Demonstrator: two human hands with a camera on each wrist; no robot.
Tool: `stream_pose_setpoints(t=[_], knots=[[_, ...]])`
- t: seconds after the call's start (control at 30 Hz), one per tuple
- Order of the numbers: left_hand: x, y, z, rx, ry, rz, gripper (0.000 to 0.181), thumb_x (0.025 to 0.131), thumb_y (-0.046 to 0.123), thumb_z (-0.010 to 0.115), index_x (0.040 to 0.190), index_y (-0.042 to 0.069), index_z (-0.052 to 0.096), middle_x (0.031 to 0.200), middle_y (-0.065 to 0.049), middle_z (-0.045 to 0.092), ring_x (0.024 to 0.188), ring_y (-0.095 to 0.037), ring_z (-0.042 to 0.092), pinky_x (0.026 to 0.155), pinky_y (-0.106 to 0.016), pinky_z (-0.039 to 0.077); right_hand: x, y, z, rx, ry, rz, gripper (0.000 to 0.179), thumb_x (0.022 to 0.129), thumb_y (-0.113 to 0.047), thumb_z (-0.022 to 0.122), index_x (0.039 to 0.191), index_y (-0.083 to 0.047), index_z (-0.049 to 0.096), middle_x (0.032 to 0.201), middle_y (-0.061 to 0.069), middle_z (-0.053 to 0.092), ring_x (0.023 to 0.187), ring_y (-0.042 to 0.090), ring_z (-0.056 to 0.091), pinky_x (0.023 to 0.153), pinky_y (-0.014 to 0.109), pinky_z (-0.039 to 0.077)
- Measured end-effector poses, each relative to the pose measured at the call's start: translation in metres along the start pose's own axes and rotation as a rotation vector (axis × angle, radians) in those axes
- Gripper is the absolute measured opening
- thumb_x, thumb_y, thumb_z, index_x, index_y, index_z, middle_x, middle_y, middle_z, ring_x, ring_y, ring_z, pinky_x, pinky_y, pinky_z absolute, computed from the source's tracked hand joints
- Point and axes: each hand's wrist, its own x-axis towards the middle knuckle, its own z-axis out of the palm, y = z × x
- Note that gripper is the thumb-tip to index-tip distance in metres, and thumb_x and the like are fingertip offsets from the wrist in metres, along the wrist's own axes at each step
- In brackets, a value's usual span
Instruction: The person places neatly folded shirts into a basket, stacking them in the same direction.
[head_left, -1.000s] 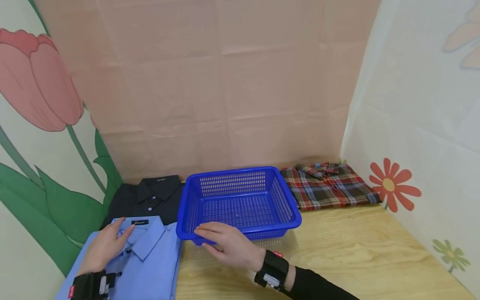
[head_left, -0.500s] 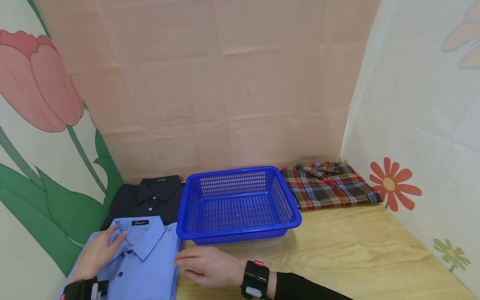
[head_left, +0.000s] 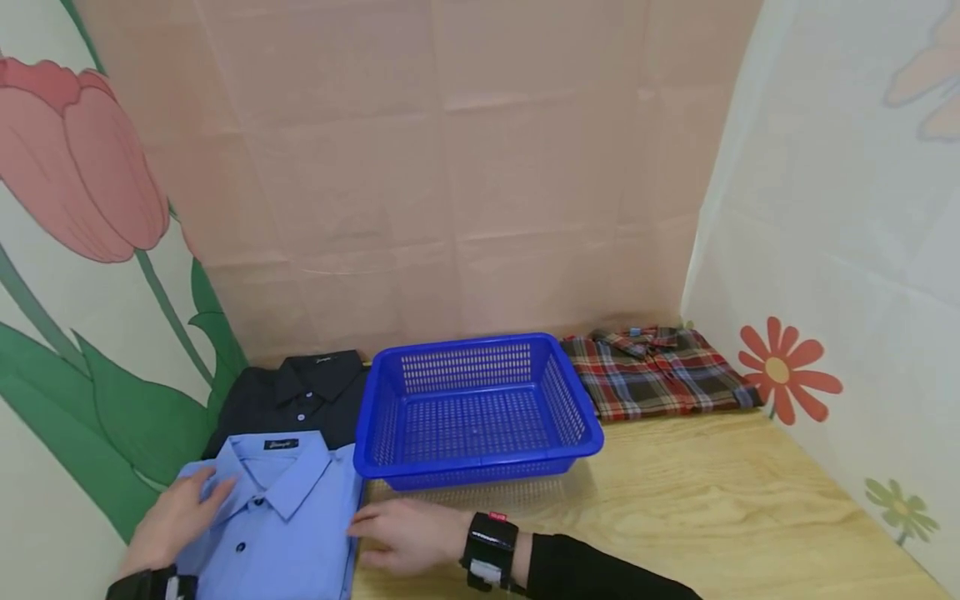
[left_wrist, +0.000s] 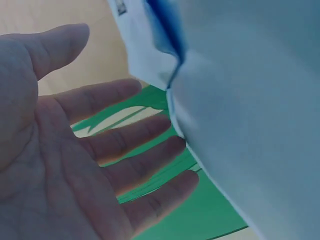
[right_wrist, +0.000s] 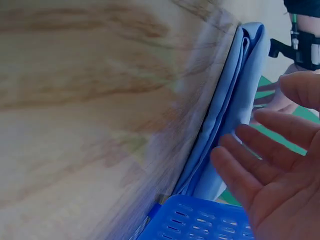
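Observation:
A folded light blue shirt [head_left: 292, 533], collar toward the back, lies at the table's left between both hands. My left hand [head_left: 174, 517] is at its left edge; in the left wrist view the fingers [left_wrist: 150, 165] are spread and straight, tips beside the shirt's edge. On the opposite side my right hand [head_left: 412, 533] has its fingertips at the shirt's right edge. The right wrist view shows these fingers [right_wrist: 240, 175] extended near the folded layers, gripping nothing; whether they touch the cloth I cannot tell. A blue plastic basket [head_left: 480, 461] stands behind the right hand, with nothing in it.
Behind the blue shirt lies a folded black shirt [head_left: 315, 392], beside the basket's left side. A folded plaid shirt [head_left: 660, 375] is at the basket's right. The wooden table [head_left: 712, 500] meets printed cloth walls at the back and sides.
My right hand has left the basket's front rim and come down and left to the blue shirt's right edge. My left hand has drawn back toward the lower left, off the collar area.

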Motion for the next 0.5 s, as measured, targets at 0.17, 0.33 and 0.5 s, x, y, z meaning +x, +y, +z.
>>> stream_pose_setpoints(t=[0.17,0.33,0.5], knots=[[0.001,-0.006,0.004,0.037,-0.061,-0.036,0.081,0.098,0.049,0.036,0.124,-0.028,0.035,0.121,-0.053,0.035,0.109,-0.063,0.035,0.089,-0.068,0.037,0.007,0.000,-0.001,0.038,-0.076,0.066,0.044,0.096,-0.036,0.052,0.132,-0.010,0.055,0.132,0.000,0.056,0.119,0.003,0.045,0.100,0.017,0.038],[-0.004,-0.012,0.008,0.039,-0.080,-0.091,0.082,0.097,0.051,0.038,0.127,-0.025,0.029,0.120,-0.056,0.027,0.108,-0.067,0.033,0.083,-0.073,0.037,0.013,-0.001,-0.003,0.294,-0.131,0.230,0.042,0.098,-0.044,0.043,0.102,-0.007,0.064,0.083,-0.007,0.060,0.071,0.001,0.053,0.061,0.015,0.044],[-0.007,-0.018,0.008,0.020,-0.127,-0.124,0.087,0.097,0.052,0.036,0.130,-0.027,0.019,0.122,-0.058,0.020,0.109,-0.070,0.028,0.082,-0.076,0.035,0.021,-0.005,-0.005,0.464,-0.090,0.389,0.048,0.097,-0.046,0.045,0.060,-0.016,0.039,0.052,-0.008,0.031,0.040,0.007,0.026,0.037,0.023,0.025]])
